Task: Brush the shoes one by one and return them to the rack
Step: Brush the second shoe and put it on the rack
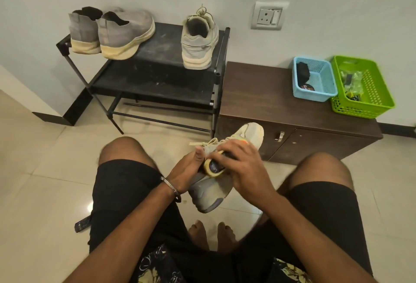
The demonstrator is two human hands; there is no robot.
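A pale grey and cream sneaker (213,190) hangs between my knees, toe pointing away from me. My left hand (188,170) grips its left side, thumb up by the laces. My right hand (242,163) holds a yellow-edged brush (212,166) against the shoe's upper. The black shoe rack (162,41) stands against the wall ahead. Its top shelf carries a pair of grey slip-on sneakers (112,32) on the left and the matching cream sneaker (199,39) on the right, heels toward me.
A low brown cabinet (270,98) stands right of the rack, with a blue basket (314,78) and a green basket (362,86) on top. A wall socket (269,15) is above it. A dark object (82,224) lies on the tiled floor by my left thigh.
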